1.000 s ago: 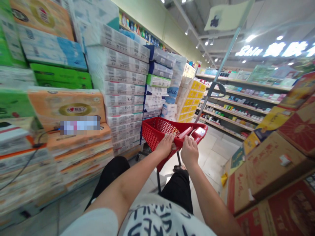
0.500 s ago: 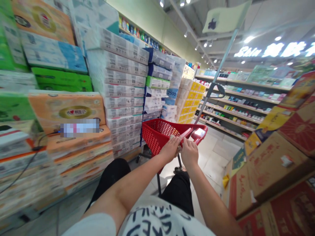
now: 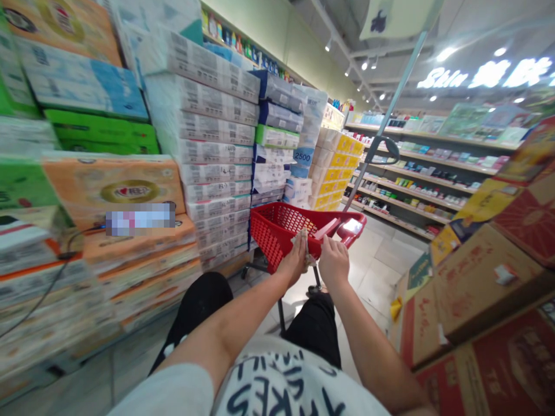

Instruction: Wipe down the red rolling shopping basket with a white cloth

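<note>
A red shopping cart (image 3: 271, 240) with a latticed basket stands in front of me. My left hand (image 3: 295, 257) is closed on a crumpled, pale patterned cloth (image 3: 310, 261) beside the near side of the basket. Whether the cloth touches the plastic there I cannot tell. My right hand (image 3: 335, 263) grips the red rim of the cart just to the right, its fingers curled over the edge. A grey metal pole (image 3: 384, 124) with a dark loop handle rises behind the cart's right end.
Stacked tissue packs (image 3: 139, 185) stand close on the left, with tall stacks of white wrapped packs (image 3: 221, 150) beside them. Cardboard cartons (image 3: 489, 283) line the right side. Stocked shelves (image 3: 416, 173) are at the back. Tiled floor (image 3: 368, 277) runs between.
My left hand has moved slightly left along the cart with the cloth, away from my right hand, and turned more upright. My right hand stays on the rim. The view has shifted a little.
</note>
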Available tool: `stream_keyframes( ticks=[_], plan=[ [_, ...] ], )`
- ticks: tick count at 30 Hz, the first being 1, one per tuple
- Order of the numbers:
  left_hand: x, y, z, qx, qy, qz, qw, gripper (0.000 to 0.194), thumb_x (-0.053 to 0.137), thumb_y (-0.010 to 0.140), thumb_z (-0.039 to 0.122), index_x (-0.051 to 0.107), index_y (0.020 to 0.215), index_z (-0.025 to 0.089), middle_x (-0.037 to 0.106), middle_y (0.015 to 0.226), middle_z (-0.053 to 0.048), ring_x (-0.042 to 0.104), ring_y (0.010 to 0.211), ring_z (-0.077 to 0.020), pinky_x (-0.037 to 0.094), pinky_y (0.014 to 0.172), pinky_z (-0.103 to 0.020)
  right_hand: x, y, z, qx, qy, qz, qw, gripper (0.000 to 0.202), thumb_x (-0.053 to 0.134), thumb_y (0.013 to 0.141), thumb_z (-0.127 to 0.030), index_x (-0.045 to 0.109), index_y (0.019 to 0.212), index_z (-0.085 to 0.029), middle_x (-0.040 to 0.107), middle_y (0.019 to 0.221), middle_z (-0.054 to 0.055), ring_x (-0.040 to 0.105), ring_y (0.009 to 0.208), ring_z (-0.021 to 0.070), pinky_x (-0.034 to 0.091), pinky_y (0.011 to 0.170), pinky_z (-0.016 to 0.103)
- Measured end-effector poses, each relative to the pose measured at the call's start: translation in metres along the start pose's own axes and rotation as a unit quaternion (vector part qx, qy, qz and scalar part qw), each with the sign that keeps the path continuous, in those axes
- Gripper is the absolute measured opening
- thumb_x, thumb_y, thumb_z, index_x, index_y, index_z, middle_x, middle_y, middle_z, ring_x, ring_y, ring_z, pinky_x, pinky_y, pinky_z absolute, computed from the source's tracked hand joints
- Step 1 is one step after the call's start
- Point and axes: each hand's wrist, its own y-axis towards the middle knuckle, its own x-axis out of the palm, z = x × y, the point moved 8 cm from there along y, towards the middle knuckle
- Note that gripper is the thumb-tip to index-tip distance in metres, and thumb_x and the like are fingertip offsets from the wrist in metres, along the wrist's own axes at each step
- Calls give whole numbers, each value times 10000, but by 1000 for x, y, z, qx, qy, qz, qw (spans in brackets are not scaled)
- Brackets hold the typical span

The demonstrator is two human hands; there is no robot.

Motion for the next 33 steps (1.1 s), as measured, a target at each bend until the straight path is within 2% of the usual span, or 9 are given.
stream_keyframes(
  ticks=[4, 9, 14, 19, 21, 24, 26, 30, 33],
  plan=[
    [16, -12, 0, -40, -27, -51, 998, 900, 464, 831, 171, -159, 1446, -38, -27, 1527, -300, 89, 1430, -344, 368, 1105, -492, 0, 0, 0, 9, 0, -11, 1000, 383, 461, 872, -122, 590, 1229, -70, 658, 1066, 134, 511, 958, 252, 350, 941, 363],
    [29, -24, 12, 6, -22, -72, 997, 830, 550, 823, 211, 98, 1500, 44, 208, 1511, -263, 133, 1410, -396, 215, 1129, -655, 2, 1, 0, 12, -6, -6, 1000, 365, 423, 897, -133, 602, 1212, -89, 663, 1029, 126, 518, 928, 248, 364, 925, 370],
    [39, -30, -3, -3, -3, -106, 994, 809, 566, 818, 266, 174, 1485, 30, 156, 1509, -300, 170, 1396, -425, 282, 1083, -667, 2, 1, 0, 14, 7, -6, 1000, 395, 441, 868, -114, 589, 1233, -91, 657, 1029, 139, 515, 936, 251, 375, 922, 385],
    [48, -46, 0, 70, -27, -147, 986, 624, 590, 773, 279, 477, 1372, 146, 451, 1428, -186, 275, 1365, -431, 243, 1077, -701, 0, 1, -1, 9, 1, 0, 1000, 378, 426, 883, -124, 601, 1218, -97, 660, 1021, 125, 519, 927, 244, 367, 927, 373],
    [46, -45, 0, 60, -59, -151, 985, 658, 615, 736, 237, 478, 1365, 104, 450, 1420, -206, 248, 1380, -423, 233, 1099, -669, 1, 0, -1, 6, 2, 2, 1000, 369, 419, 898, -136, 600, 1217, -99, 661, 1014, 121, 521, 920, 239, 365, 925, 366],
    [36, -31, -3, -10, -86, -131, 988, 742, 623, 717, 200, 394, 1393, -2, 300, 1480, -260, 116, 1423, -387, 253, 1131, -583, 2, 0, 0, 10, -1, 3, 1000, 363, 417, 908, -142, 599, 1218, -92, 662, 1015, 121, 517, 923, 239, 364, 925, 365],
    [30, -22, -1, -32, -87, -113, 989, 711, 593, 746, 189, 382, 1391, -24, 235, 1500, -264, 67, 1433, -363, 251, 1140, -562, 2, 0, 1, 13, -2, 0, 1000, 364, 418, 907, -138, 600, 1217, -83, 663, 1027, 126, 513, 934, 244, 363, 928, 370],
    [31, -21, 8, -10, -70, -117, 991, 621, 610, 724, 178, 499, 1302, -20, 311, 1478, -263, 58, 1422, -378, 187, 1150, -595, 1, 0, 1, 13, 4, -1, 1000, 370, 423, 892, -127, 605, 1212, -86, 665, 1030, 130, 513, 938, 247, 362, 938, 382],
    [35, -26, 7, -11, -72, -119, 990, 572, 571, 779, 233, 504, 1282, -31, 397, 1432, -276, 139, 1410, -376, 255, 1097, -625, 2, 0, 0, 11, 5, 2, 1000, 384, 431, 875, -116, 603, 1218, -94, 663, 1031, 127, 515, 937, 246, 366, 937, 379]
  ],
)
